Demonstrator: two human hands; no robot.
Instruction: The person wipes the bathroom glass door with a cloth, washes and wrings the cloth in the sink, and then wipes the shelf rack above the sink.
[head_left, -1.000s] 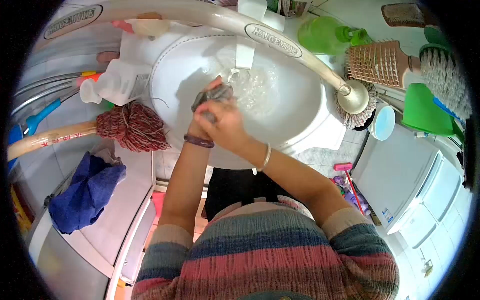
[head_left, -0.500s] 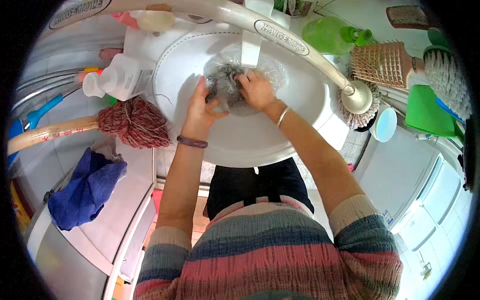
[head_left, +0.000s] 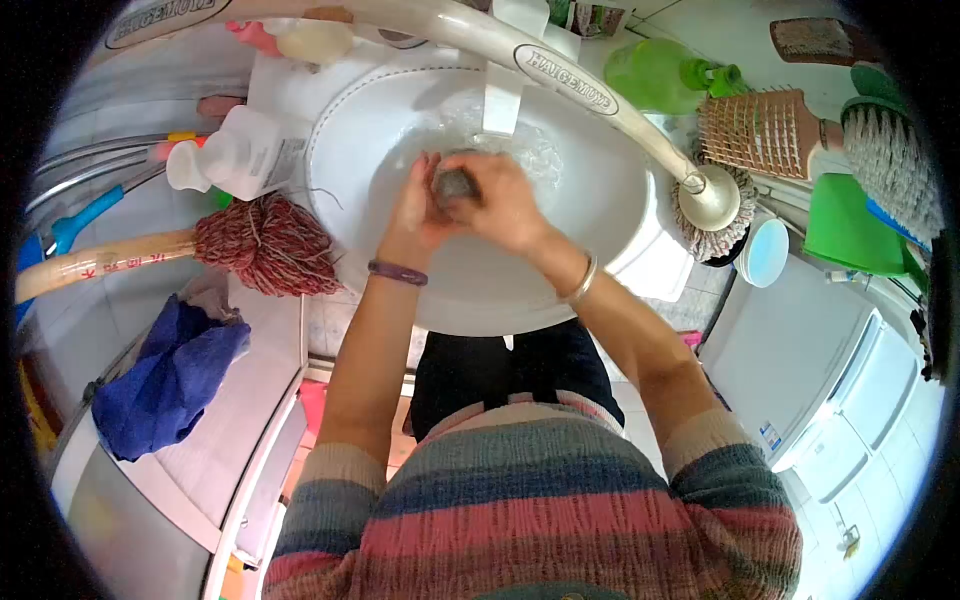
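Both hands are pressed together over the white washbasin, around a dark grey, wet, crumpled bundle. Its exact kind cannot be made out. My left hand cups the bundle from the left, fingers pointing up. From the right, my right hand wraps its fingers over the top. Part of the bundle shows between the two hands; the rest is hidden. Just behind them is the white square faucet, with clear rippling water in the bowl below it.
A mop with a red-grey head and a white pump bottle are at the left. A thick pale curved bar crosses above the basin. A green bottle, brushes and a white appliance stand to the right.
My hands have come together and drawn slightly toward me from under the faucet. The dark bundle, spread in the water before, is now compacted between them.
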